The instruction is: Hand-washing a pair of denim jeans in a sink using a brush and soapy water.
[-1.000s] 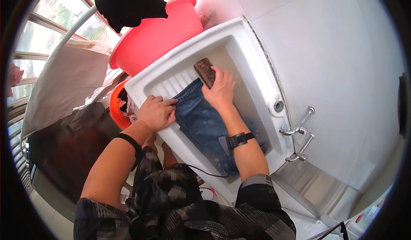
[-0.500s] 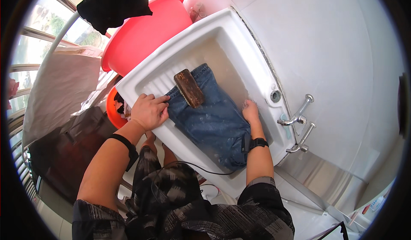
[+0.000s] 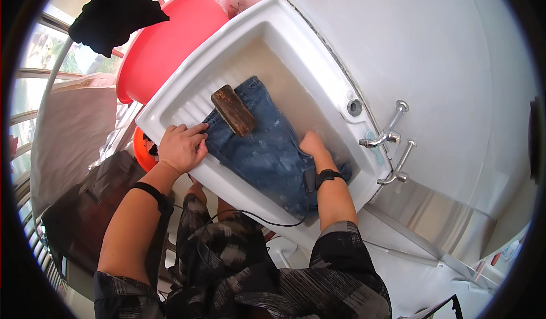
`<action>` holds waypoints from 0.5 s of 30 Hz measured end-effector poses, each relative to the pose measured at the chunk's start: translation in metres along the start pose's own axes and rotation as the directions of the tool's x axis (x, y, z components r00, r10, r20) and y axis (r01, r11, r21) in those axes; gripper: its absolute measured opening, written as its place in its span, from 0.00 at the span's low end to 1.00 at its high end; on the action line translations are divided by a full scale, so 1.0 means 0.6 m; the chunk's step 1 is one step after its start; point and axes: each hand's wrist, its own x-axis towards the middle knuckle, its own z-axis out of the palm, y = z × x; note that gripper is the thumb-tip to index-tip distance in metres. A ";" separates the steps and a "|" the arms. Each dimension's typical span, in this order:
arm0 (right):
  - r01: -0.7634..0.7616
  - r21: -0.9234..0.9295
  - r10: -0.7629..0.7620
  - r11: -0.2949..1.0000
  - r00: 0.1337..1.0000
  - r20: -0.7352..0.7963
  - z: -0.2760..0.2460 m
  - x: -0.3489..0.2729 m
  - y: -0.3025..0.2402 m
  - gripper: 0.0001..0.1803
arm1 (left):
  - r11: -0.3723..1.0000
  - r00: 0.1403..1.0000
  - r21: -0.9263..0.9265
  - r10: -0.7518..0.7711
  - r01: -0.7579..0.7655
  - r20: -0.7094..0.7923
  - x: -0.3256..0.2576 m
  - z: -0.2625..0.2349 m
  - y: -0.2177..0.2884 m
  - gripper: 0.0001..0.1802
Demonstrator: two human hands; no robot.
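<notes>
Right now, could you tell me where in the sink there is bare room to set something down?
The far end of the white sink, between the jeans and the far rim, is bare. The ribbed slope left of the brown brush is bare too. The near half is crowded: jeans, left hand and right hand.

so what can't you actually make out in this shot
Head view only:
- Right hand: fingertips hidden, dipped into the water past the blue denim garment, so its grip can't be told.
- Denim garment: near end hidden by the right forearm and the white ceramic sink rim.
- Small orange tub: mostly covered by the sink and the left hand.
- Brown rectangular scrubbing brush: underside hidden.
</notes>
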 end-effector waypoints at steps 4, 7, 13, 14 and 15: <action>0.085 -0.127 -0.052 0.988 0.968 0.244 0.031 0.025 0.047 0.19 | 1.000 1.000 -0.013 0.005 -0.004 0.014 0.006 0.002 0.003 0.09; 0.153 -0.112 -0.131 0.982 0.974 0.184 0.066 0.013 0.003 0.18 | 1.000 1.000 0.010 -0.019 0.019 0.019 -0.011 -0.006 -0.011 0.09; 0.149 -0.079 -0.154 0.986 0.986 -0.058 0.123 0.029 0.042 0.16 | 1.000 1.000 -0.019 0.015 -0.015 -0.003 0.009 0.000 0.006 0.09; 0.061 -0.002 -0.061 0.998 0.997 -0.053 0.114 0.024 -0.005 0.15 | 1.000 1.000 0.010 -0.004 0.004 0.012 -0.004 -0.003 -0.003 0.09; -0.039 0.068 0.043 0.997 0.998 -0.049 0.103 0.016 -0.035 0.14 | 1.000 1.000 0.023 -0.016 0.015 0.019 -0.012 -0.009 -0.008 0.09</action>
